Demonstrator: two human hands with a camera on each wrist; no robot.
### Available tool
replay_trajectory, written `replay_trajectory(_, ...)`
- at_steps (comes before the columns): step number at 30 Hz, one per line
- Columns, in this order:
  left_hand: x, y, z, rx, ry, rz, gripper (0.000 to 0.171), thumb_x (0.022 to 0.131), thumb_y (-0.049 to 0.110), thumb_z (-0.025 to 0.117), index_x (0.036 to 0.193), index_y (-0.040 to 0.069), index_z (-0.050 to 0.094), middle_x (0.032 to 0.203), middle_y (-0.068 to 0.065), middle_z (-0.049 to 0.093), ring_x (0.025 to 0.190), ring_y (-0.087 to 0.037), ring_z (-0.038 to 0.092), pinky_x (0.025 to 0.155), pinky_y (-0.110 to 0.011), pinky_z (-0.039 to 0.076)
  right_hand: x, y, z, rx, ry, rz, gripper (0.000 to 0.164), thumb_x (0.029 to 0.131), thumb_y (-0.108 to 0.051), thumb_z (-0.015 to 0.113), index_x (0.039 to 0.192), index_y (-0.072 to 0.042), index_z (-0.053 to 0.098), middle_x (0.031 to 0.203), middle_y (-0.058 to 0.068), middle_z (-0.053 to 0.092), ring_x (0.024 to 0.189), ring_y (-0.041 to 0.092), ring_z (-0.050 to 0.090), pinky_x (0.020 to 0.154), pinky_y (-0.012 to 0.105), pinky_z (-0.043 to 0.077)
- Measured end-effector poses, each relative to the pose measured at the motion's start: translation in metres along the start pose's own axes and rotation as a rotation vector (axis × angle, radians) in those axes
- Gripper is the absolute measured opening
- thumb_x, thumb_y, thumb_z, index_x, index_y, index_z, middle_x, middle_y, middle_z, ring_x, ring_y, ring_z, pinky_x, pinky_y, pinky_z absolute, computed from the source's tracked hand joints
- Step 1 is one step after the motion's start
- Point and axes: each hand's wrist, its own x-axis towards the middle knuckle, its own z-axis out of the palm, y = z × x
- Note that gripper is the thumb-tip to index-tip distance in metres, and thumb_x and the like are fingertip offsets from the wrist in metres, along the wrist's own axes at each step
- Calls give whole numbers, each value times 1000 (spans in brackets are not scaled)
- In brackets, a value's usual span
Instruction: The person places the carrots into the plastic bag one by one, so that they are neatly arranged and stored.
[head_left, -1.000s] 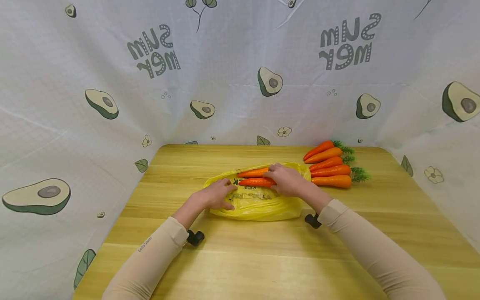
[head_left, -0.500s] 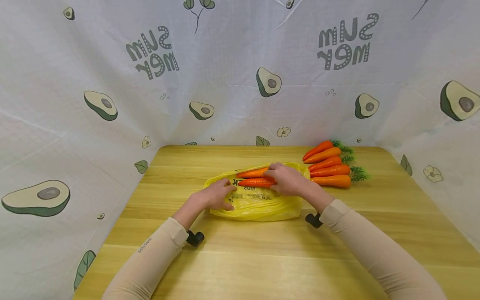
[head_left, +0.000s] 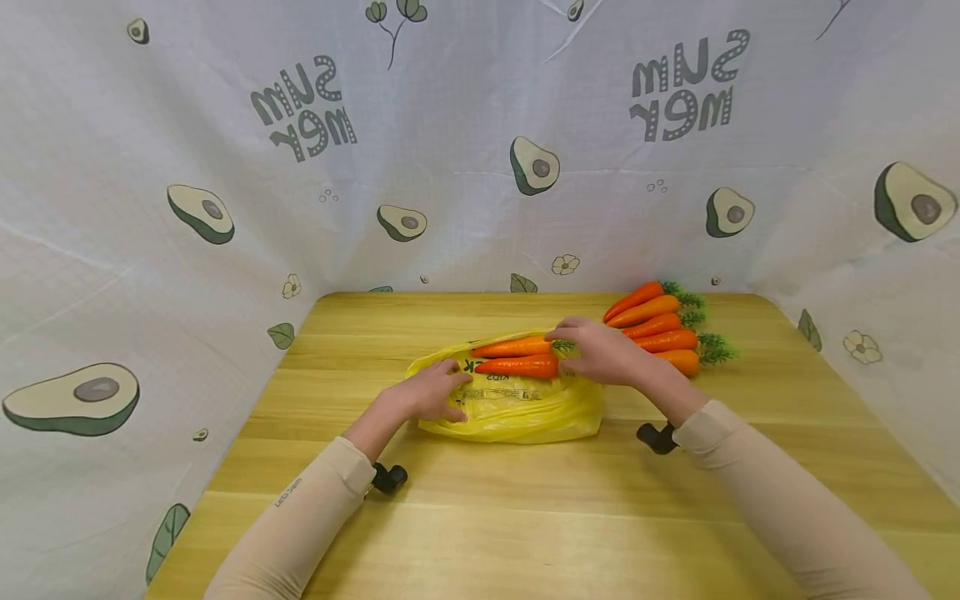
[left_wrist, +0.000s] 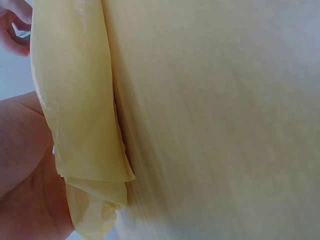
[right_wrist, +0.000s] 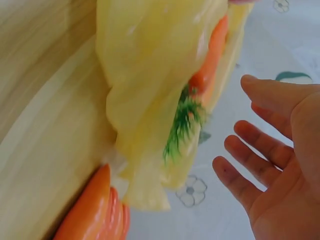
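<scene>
A yellow plastic bag [head_left: 510, 412] lies spread on the table with dark print inside. Two carrots with green tops lie on it side by side, an orange carrot [head_left: 513, 347] behind a redder carrot [head_left: 521, 366]. My left hand [head_left: 433, 390] rests at the bag's left end, thumb and fingers spread apart; in the left wrist view the bag's wall hides its fingertips. My right hand [head_left: 600, 350] hovers over the bag's right end beside the carrots' tops. In the right wrist view its fingers [right_wrist: 252, 160] are spread, with nothing held, apart from the green top [right_wrist: 185, 117].
Several more carrots [head_left: 663, 321] with leafy tops lie in a row at the table's back right, just right of the bag. The wooden table [head_left: 480, 517] reaches back to a white printed curtain [head_left: 450, 167], which also hangs at both sides.
My right hand has let go of the carrots and moved right, uncovering their thick ends and a green top. The left hand has stayed at the bag's left end.
</scene>
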Motion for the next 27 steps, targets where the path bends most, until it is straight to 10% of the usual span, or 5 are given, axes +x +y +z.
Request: replay_trajectory(27, -2, 2, -2, -19, 11, 12, 72, 93, 42, 71, 153, 15, 43, 156, -16, 36, 143, -35, 38, 116, -49, 36, -66, 71, -27, 20, 67, 65, 49, 89, -25, 79, 132, -6, 66, 134, 19, 63, 125, 44, 54, 101, 63, 44)
